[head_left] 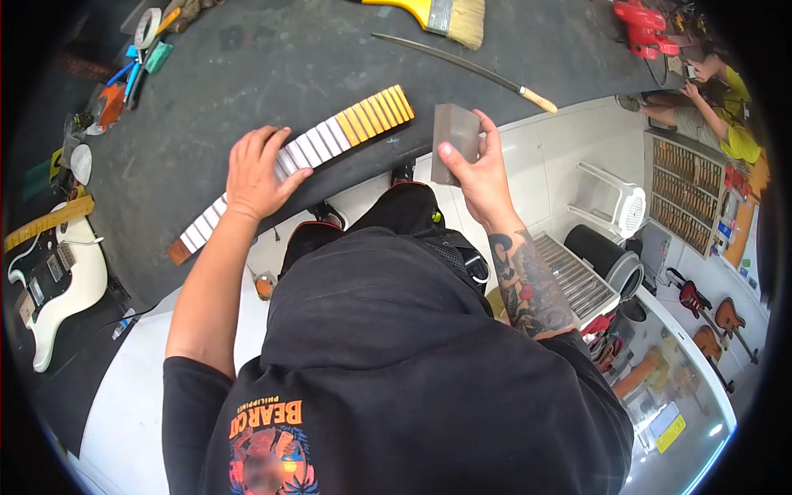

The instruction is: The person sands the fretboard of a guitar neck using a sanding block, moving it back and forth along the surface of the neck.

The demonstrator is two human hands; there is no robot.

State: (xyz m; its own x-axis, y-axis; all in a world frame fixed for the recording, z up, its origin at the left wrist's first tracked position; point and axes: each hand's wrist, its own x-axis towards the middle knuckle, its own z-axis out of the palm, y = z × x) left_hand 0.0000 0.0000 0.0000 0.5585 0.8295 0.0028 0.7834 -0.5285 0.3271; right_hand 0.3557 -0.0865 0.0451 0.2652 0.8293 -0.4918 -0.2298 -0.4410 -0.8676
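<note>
A guitar neck point(318, 145) lies slantwise on the dark workbench, its fretboard covered with white strips and, toward the far right end, yellow ones. Bare brown wood shows at its near left end. My left hand point(257, 175) is laid over the middle of the neck, fingers along the far side and thumb on the near side. In my right hand point(485, 186) is a grey rectangular block point(455, 136), pinched between thumb and fingers. The block is raised past the bench's near edge, to the right of the yellow end and apart from it.
Farther back on the workbench point(272, 58) are a curved file point(454, 59) with a wooden handle and a wide brush point(450, 21). A white electric guitar point(70, 276) sits at left. Right are a white plastic stool point(606, 198), a black bin point(602, 256) and another person point(718, 124).
</note>
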